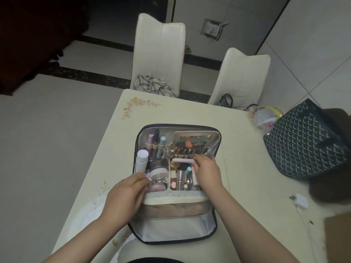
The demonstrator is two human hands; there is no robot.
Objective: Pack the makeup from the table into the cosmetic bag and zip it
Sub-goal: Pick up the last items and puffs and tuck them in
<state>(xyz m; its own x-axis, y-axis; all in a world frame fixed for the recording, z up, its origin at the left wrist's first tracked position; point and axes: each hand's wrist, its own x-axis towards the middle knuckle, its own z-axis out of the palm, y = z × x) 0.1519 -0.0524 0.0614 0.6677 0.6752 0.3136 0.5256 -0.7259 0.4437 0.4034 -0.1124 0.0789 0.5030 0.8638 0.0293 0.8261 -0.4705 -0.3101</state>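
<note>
Bag lies open on the counter, lid flap toward me, zip undone all round. Main tray is packed close: white bottle upright at the left wall, jars beside it, lipsticks and small tubes crowded in the right section, pencils and brushes slotted in the elastic loops along the back.

My right hand is over the right section, fingers curled round the end of a pink tube that lies crosswise above the tray, touching the loop strip. Looks like I am laying it in; it is not yet settled.

My left hand is at the near left corner of the bag, fingers pinching a small silver piece, just beside the jars. Too small to tell what it is.

Progress, as I judge it: packing is nearly done. No loose makeup shows on the bare counter around the bag. At the far right edge sits a patterned tote with a clear pouch of odds and ends behind it; I cannot tell whether anything in there belongs in the bag.

Left to do: seat the pink tube, drop in the silver piece, fold the lid over, run the zip. The tray is full to the brim and the white bottle stands tall, so the lid may need pressing down before the zip will travel.
</note>
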